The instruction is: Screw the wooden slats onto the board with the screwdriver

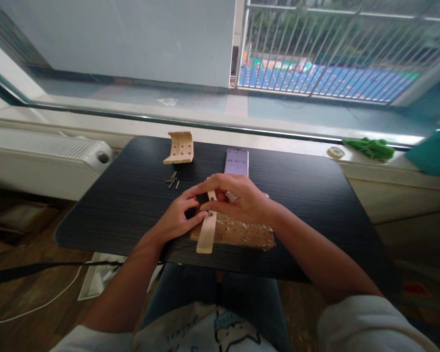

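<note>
A pale wooden strip (pixel 206 237) with small dark holes lies across a brown block (pixel 244 232) wrapped in clear plastic, which has rows of small holes. My left hand (pixel 170 217) is closed on the strip from the left, its thumb pressed near one of the holes. Over the upper part of the strip, my right hand (pixel 244 195) curls with index finger and thumb bent toward my left fingertips. Whatever sits between those right fingertips is too small or hidden to make out. Part of the block is covered by my hands.
Several screws (pixel 172 181) lie loose on the dark table (pixel 132 205). Behind them stands a curved wooden piece (pixel 182 149) with rows of holes. A phone (pixel 236 161) showing a timer lies beyond my hands. A tape roll (pixel 335 152) and green cloth (pixel 370 146) rest on the windowsill.
</note>
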Motion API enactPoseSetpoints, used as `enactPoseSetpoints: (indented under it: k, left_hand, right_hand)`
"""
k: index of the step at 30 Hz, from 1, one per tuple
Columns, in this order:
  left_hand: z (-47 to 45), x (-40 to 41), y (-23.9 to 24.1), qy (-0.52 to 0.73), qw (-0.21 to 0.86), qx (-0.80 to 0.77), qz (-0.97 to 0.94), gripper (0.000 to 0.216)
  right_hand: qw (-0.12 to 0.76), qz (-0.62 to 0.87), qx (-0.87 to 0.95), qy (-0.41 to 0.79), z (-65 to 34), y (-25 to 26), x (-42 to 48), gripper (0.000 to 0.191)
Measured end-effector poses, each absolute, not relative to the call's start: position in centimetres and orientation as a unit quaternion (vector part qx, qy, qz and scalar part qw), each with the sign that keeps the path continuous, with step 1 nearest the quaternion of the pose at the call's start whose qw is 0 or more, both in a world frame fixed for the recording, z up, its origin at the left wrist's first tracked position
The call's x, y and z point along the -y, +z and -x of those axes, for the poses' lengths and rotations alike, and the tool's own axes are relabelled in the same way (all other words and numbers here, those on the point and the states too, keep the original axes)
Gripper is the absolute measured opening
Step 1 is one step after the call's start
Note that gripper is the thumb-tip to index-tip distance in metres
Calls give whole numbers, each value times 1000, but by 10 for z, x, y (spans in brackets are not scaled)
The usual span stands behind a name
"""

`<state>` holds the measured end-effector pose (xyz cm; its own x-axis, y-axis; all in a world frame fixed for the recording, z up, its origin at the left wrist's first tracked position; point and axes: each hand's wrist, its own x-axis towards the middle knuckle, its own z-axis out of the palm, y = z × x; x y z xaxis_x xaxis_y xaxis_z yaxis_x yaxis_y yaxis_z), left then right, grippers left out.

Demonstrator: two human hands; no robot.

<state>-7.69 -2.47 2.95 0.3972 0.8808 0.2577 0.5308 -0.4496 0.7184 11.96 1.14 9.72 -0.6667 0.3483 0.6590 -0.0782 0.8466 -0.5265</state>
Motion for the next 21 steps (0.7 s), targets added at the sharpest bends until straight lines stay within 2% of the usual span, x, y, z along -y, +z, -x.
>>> enactPoseSetpoints:
  k: [21]
  left_hand:
    - [78, 23, 30, 303, 284, -444, -794, 24]
  right_hand:
    - [432, 114, 871, 205, -118, 93, -9, 22]
